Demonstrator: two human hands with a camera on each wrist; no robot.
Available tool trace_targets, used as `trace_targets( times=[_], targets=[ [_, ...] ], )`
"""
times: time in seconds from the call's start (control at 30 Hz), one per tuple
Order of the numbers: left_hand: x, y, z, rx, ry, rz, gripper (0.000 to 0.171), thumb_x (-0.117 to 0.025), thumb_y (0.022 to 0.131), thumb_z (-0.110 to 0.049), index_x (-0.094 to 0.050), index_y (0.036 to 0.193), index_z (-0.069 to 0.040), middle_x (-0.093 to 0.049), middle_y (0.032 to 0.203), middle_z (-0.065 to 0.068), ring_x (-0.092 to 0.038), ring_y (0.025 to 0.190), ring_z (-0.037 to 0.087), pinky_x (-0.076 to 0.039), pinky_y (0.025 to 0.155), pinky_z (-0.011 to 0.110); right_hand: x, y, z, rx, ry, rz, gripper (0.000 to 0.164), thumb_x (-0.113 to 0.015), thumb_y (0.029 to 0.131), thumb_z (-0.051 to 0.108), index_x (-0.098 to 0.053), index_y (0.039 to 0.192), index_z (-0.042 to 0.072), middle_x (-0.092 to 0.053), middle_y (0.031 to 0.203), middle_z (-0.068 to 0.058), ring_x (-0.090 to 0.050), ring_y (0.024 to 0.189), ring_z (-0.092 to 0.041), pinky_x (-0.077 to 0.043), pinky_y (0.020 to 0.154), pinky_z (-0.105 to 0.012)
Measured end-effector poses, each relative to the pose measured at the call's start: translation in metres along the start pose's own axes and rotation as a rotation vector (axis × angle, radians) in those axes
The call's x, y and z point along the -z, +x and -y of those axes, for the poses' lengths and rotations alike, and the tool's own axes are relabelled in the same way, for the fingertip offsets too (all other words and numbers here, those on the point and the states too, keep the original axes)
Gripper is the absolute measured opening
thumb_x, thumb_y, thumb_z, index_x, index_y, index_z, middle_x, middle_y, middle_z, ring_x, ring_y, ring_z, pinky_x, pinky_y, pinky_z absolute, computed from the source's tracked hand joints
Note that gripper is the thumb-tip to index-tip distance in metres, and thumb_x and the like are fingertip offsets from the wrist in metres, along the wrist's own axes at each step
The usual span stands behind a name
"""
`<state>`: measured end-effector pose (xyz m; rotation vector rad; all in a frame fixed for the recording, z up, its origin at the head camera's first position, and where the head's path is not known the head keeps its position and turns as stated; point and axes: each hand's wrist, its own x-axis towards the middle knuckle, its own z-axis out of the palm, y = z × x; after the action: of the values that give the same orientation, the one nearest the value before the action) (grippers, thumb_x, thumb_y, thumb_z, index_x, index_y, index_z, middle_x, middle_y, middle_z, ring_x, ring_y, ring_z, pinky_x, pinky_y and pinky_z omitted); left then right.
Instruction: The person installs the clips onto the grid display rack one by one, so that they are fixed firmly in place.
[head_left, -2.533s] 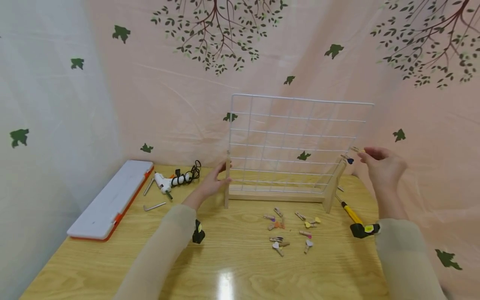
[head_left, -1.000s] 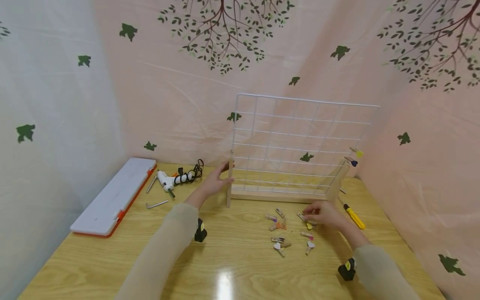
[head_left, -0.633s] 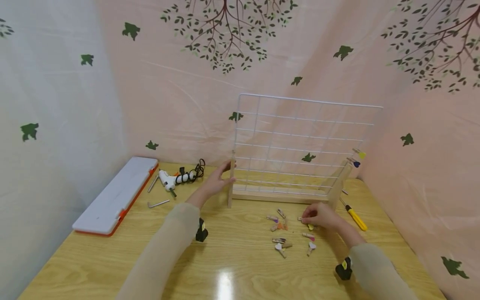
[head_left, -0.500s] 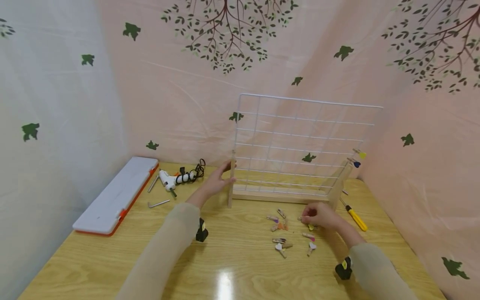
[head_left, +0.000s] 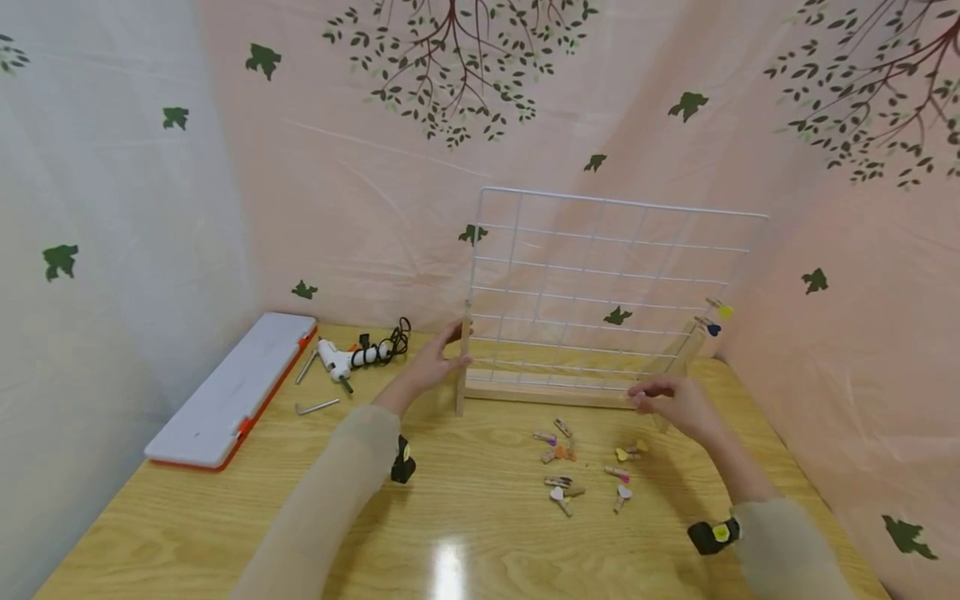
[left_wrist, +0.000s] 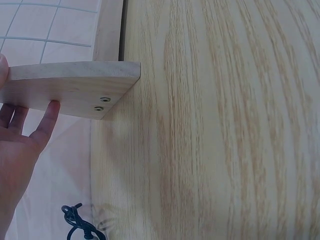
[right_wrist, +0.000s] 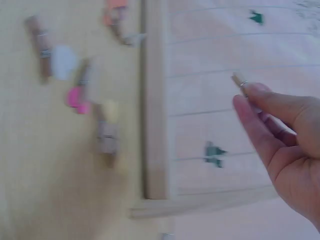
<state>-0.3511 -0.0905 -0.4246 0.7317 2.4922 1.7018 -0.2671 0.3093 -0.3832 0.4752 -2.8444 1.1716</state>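
Note:
My left hand (head_left: 426,364) grips the left wooden side board (left_wrist: 70,82) of a white wire grid rack (head_left: 536,317), thumb on one side and fingers on the other. In my right hand (head_left: 678,406), thumb and fingertips pinch a small wooden clothespin (right_wrist: 240,83), its far end hidden by the fingers. That hand is raised in front of the rack's lower right corner. On the grid's right edge are clipped a clothespin with a yellow piece (head_left: 724,312) and one with a dark blue heart (head_left: 713,330). Several decorated clothespins, among them a white-heart one (head_left: 557,494), lie before the rack.
Left of the rack lie a white glue gun (head_left: 337,359) with a black cord, a hex key (head_left: 317,407) and a metal rod (head_left: 306,367). A white case (head_left: 232,392) with orange edging lies at far left. A patterned curtain (head_left: 360,208) hangs behind.
My right hand has left the yellow clothespin clipped on the grid's right edge, come down to the table, picked up another clothespin and lifted it. My left hand keeps its hold on the rack.

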Motion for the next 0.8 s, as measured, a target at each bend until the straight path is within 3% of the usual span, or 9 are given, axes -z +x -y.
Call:
trace_targets(
  times=[0.1,0.2,0.27,0.33,0.43,0.5,0.63,0.8],
  targets=[
    [0.002,-0.002,-0.008,0.004,-0.016,0.011,0.067,-0.060,0.083,-0.029,-0.026,0.140,-0.023,-0.035,0.140,0.008,-0.026,0.131,0.028,-0.035,0.097,0.048,0.019,-0.006,0.011,0.072,0.058,-0.113,0.026,-0.056,0.088,0.018,-0.064,0.103,-0.002,-0.062,0.101,-0.009,-0.062,0.078,-0.001,-0.051,0.067,-0.018],
    [0.004,-0.006,-0.019,0.009,-0.031,0.027,0.067,-0.060,0.084,-0.024,-0.026,0.140,-0.015,-0.033,0.140,0.012,-0.024,0.131,0.031,-0.035,0.097,0.049,0.039,-0.012,0.023,0.089,0.128,-0.252,0.028,-0.056,0.087,0.012,-0.060,0.105,-0.010,-0.064,0.096,0.003,-0.063,0.076,-0.001,-0.050,0.066,-0.015],
    [0.005,-0.008,-0.027,0.014,-0.030,0.033,0.066,-0.059,0.084,-0.022,-0.026,0.140,-0.012,-0.033,0.140,0.013,-0.025,0.130,0.032,-0.036,0.096,0.048,0.052,-0.016,0.030,0.021,0.149,-0.368,0.032,-0.060,0.085,0.016,-0.060,0.106,-0.008,-0.064,0.088,0.013,-0.062,0.074,0.000,-0.049,0.065,-0.012],
    [0.006,-0.009,-0.031,0.019,-0.021,0.036,0.066,-0.058,0.085,-0.022,-0.025,0.140,-0.010,-0.033,0.140,0.013,-0.025,0.130,0.031,-0.037,0.096,0.047,0.066,-0.019,0.038,-0.107,0.164,-0.477,0.040,-0.064,0.081,0.025,-0.061,0.109,-0.003,-0.062,0.082,0.022,-0.060,0.074,0.003,-0.047,0.066,-0.008],
    [0.006,-0.009,-0.032,0.015,-0.014,0.033,0.065,-0.058,0.085,-0.021,-0.025,0.140,-0.010,-0.032,0.140,0.015,-0.025,0.130,0.031,-0.035,0.097,0.048,0.085,-0.018,0.046,-0.280,0.229,-0.639,0.046,-0.070,0.072,0.035,-0.065,0.108,0.007,-0.061,0.078,0.024,-0.057,0.074,0.003,-0.044,0.065,-0.004],
    [0.006,-0.008,-0.031,0.009,-0.006,0.030,0.066,-0.058,0.085,-0.020,-0.024,0.140,-0.009,-0.032,0.140,0.016,-0.025,0.130,0.032,-0.033,0.099,0.048,0.096,-0.014,0.050,-0.351,0.315,-0.735,0.046,-0.073,0.065,0.037,-0.068,0.104,0.012,-0.062,0.076,0.021,-0.057,0.072,0.002,-0.043,0.063,-0.004],
    [0.006,-0.006,-0.026,0.000,-0.005,0.026,0.067,-0.059,0.085,-0.020,-0.024,0.141,-0.009,-0.033,0.140,0.016,-0.025,0.130,0.032,-0.032,0.099,0.049,0.110,-0.004,0.052,-0.392,0.444,-0.878,0.048,-0.077,0.055,0.039,-0.071,0.096,0.016,-0.064,0.076,0.015,-0.057,0.068,-0.002,-0.045,0.059,-0.007],
    [0.004,-0.006,-0.023,0.000,-0.018,0.029,0.066,-0.060,0.084,-0.020,-0.026,0.140,-0.010,-0.034,0.139,0.016,-0.025,0.130,0.032,-0.033,0.098,0.051,0.115,0.010,0.048,-0.366,0.508,-0.989,0.050,-0.077,0.050,0.040,-0.072,0.092,0.015,-0.064,0.079,0.010,-0.058,0.069,-0.004,-0.046,0.059,-0.007]
  ],
)
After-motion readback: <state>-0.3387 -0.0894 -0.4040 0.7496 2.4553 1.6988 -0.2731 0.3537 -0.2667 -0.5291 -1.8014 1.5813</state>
